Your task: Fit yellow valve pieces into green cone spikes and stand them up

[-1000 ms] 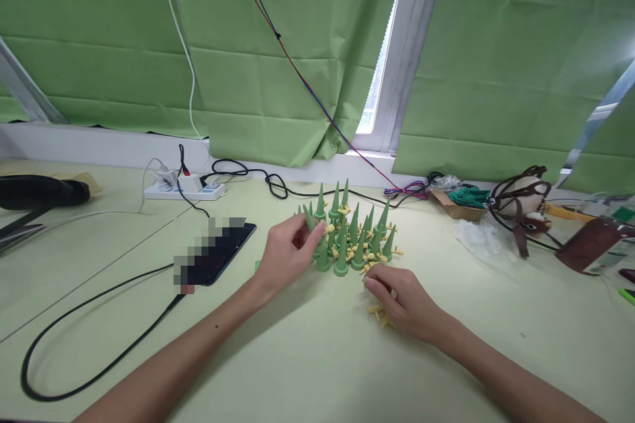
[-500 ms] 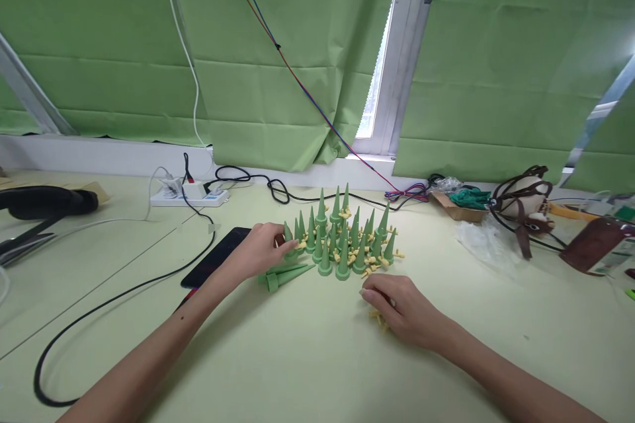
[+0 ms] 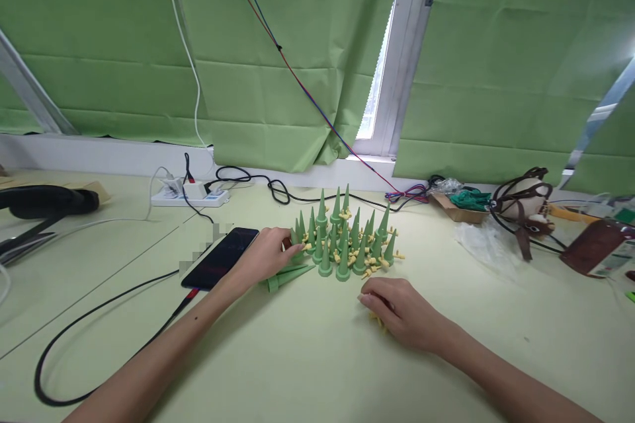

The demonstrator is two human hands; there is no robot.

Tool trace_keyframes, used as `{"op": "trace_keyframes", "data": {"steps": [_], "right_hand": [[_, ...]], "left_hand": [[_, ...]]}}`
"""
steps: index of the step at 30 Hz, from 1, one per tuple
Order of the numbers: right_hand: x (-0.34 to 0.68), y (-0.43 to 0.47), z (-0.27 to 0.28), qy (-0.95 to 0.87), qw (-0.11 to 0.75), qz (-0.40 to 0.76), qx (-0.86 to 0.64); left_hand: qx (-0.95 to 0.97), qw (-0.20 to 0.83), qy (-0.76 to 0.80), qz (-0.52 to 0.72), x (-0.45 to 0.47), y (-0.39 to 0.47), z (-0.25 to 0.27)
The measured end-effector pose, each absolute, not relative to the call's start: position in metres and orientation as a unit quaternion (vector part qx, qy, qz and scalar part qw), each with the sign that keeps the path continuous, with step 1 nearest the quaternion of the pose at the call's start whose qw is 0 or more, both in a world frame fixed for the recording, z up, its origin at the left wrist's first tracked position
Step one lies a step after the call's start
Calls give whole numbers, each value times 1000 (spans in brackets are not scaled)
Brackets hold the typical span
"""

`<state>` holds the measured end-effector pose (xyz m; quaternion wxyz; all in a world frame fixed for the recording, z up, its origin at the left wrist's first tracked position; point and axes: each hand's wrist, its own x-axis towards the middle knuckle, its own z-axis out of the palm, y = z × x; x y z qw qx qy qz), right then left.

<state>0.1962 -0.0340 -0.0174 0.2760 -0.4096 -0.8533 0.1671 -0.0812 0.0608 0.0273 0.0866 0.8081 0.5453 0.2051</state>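
Note:
Many green plastic spikes (image 3: 342, 263) stand point-up in a tight cluster on the table, most with small yellow valve-like pieces (image 3: 371, 270) on or beside them. At the cluster's left edge, the closed fingers of my left hand (image 3: 268, 253) are on an upright green spike (image 3: 296, 244). Just below that hand, a couple of green spikes (image 3: 286, 277) lie on their sides. My right hand (image 3: 399, 307) rests curled on the table in front of the cluster; whatever its fingers hold is hidden. A few loose yellow pieces (image 3: 377, 321) peek out beneath it.
A dark phone (image 3: 221, 258) with a cable lies beside my left forearm. Behind are a white power strip (image 3: 213, 199) and black cord. To the right sit a small cardboard box (image 3: 459, 209), clear plastic bag (image 3: 483, 241) and dark red package (image 3: 598, 248).
My left hand has shifted slightly right, toward the cluster, uncovering more of the phone. My right hand stays nearly in place, still curled.

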Motion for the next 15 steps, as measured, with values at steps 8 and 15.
{"op": "trace_keyframes", "data": {"steps": [8,15], "right_hand": [[197,-34,-19,-856,274,168,-405],[197,-33,-20,-855,272,171,-407]], "left_hand": [[802,104,544,223,-79,63,22],[807,134,529,224,-77,62,11]]}}
